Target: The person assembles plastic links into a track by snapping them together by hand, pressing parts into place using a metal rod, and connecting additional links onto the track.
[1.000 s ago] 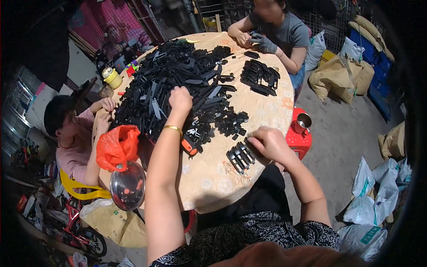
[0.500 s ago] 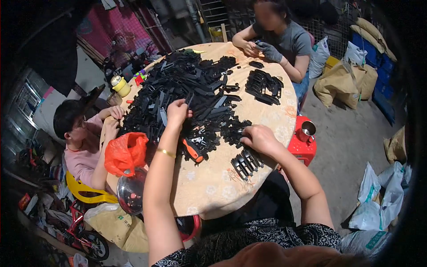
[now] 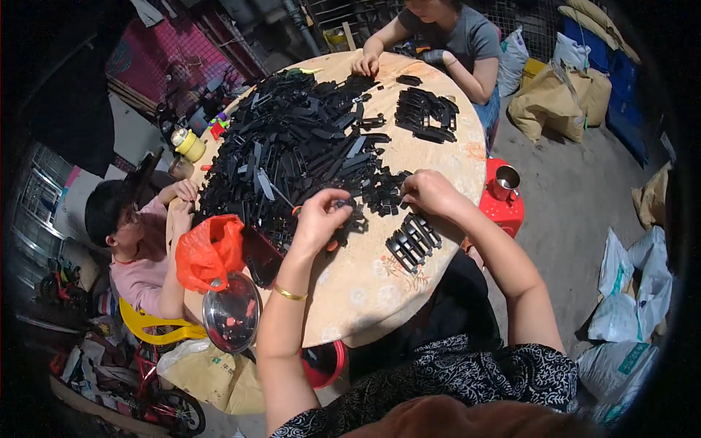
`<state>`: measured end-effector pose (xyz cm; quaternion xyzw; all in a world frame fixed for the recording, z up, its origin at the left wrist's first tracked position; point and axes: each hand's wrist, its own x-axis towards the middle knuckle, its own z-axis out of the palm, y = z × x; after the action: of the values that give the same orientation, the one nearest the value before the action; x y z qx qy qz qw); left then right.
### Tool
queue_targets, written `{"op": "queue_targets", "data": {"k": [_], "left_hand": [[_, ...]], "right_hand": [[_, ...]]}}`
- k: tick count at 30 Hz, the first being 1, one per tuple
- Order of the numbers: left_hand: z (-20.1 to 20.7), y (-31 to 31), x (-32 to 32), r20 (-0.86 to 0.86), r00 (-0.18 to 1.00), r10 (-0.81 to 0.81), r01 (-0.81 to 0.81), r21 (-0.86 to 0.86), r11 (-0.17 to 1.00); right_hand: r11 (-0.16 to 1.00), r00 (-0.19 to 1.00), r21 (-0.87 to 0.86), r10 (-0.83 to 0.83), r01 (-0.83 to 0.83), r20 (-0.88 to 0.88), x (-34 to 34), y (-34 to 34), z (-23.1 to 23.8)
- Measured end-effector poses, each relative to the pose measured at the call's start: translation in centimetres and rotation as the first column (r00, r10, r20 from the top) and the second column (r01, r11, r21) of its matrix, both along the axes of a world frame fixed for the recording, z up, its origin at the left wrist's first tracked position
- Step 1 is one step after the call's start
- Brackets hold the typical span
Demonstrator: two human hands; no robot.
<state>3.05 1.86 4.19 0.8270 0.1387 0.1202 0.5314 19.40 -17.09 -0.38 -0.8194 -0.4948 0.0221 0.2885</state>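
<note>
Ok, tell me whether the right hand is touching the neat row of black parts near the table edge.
Apart. The head view shows the right hand up at the loose pile, with bare tabletop between it and the row of black parts.

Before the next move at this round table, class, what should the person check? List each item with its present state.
1. Left hand at the edge of the black parts pile: ok.
2. Right hand at the small loose parts: ok.
3. What each hand grips: cannot tell, fingers hide it.
4. Neat row of parts lies apart from the pile, on the table: ok.
5. Red bag and metal bowl clear of both hands: ok.
6. Co-workers' hands away from this person's hands: ok.
</note>
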Motion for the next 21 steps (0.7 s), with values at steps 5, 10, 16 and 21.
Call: {"op": "queue_targets", "data": {"k": [5,10,16,21], "left_hand": [[-0.6,-1.4,0.1,-0.133,0.981,-0.139,0.167,0.228,0.959],[-1.6,-1.7,0.3,-0.038,0.988,-0.150,0.148,-0.050,0.988],[0.0,-0.9,-0.1,0.040,0.996,-0.074,0.082,-0.241,0.967],[-0.4,-1.4,0.2,0.153,0.983,-0.097,0.154,-0.420,0.894]], "right_hand": [[0.995,0.993,-0.005,0.099,-0.099,0.067,0.1,-1.1,0.3],[0.994,0.985,-0.018,0.111,-0.110,0.129,-0.5,-0.9,0.7],[0.996,0.984,0.083,0.027,-0.042,0.175,-0.5,-0.8,0.1],[0.923,0.990,0.382,0.101,-0.057,-0.096,-1.5,-0.6,1.3]]}}
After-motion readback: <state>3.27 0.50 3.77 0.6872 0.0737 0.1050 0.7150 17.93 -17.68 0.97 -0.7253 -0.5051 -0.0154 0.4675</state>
